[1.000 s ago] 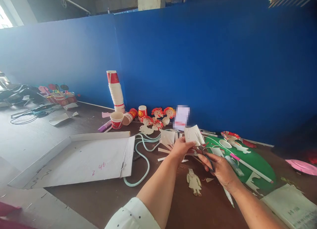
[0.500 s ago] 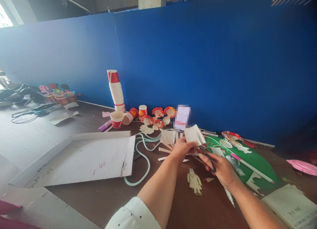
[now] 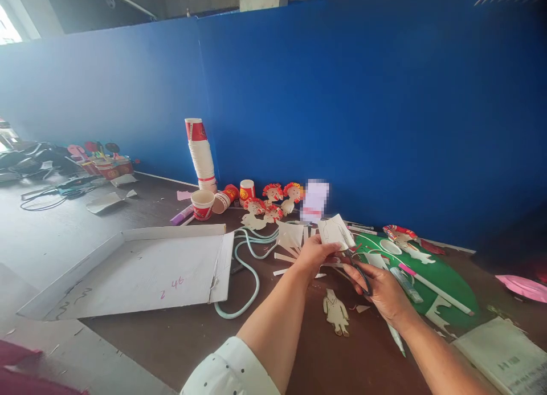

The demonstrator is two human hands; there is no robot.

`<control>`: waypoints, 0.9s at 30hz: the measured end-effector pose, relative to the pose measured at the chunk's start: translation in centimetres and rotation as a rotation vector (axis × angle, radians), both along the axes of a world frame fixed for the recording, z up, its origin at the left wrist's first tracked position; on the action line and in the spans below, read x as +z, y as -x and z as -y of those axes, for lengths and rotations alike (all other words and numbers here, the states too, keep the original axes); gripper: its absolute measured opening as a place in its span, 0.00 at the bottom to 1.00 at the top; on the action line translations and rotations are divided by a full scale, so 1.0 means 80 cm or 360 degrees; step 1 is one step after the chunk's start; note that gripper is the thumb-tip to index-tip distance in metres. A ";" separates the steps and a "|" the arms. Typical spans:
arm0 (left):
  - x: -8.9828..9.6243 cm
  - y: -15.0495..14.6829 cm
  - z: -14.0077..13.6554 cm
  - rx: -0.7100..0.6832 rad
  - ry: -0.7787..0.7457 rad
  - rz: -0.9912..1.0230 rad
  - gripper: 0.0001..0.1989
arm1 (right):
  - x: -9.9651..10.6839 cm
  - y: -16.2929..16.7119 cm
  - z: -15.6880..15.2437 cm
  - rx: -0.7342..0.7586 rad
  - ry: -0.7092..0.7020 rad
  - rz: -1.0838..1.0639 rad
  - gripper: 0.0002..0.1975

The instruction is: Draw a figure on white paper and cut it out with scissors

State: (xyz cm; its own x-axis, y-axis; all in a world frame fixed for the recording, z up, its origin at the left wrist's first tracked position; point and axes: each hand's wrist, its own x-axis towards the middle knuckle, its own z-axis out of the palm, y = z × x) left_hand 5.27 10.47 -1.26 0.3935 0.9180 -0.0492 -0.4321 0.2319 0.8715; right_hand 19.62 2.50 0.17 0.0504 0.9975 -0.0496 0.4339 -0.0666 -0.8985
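Note:
My left hand (image 3: 318,253) pinches a small white piece of paper (image 3: 335,231) with a drawn outline on it, held above the table. Dark-handled scissors (image 3: 362,278) are gripped in my right hand (image 3: 380,289), their blades pointing up at the paper's lower right edge. Whether the blades touch the paper, I cannot make out clearly. Below both hands lies a cut-out paper figure (image 3: 336,313) of a body without a head. Behind my left hand, a cut paper cup (image 3: 290,235) spreads its strips over the table.
Left stands a shallow white box lid (image 3: 171,269) beside a pale green cable (image 3: 257,289). Paper cups (image 3: 200,155) are stacked against the blue partition (image 3: 342,98), near red-maned paper figures (image 3: 273,195). A green mat (image 3: 453,281) on the right carries a pink-capped marker (image 3: 436,289) and scraps.
Almost nothing differs. Both hands keep their hold on the paper and scissors, and the whole view has shifted very slightly.

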 end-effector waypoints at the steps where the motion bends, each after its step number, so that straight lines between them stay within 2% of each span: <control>1: -0.001 0.000 0.000 -0.0007 -0.0002 0.0006 0.17 | -0.001 0.000 0.000 0.0006 0.0002 -0.0005 0.26; 8: 0.003 0.001 0.003 0.0098 0.0087 0.0047 0.18 | 0.001 0.003 0.002 -0.0028 0.0031 0.0003 0.26; 14: 0.004 0.002 0.007 0.0036 0.0059 -0.0013 0.18 | 0.007 0.005 0.004 -0.0005 -0.0036 0.0081 0.24; 27: 0.004 0.000 0.007 0.0022 0.0035 -0.0010 0.18 | 0.010 0.004 0.005 0.0023 0.0040 0.0021 0.24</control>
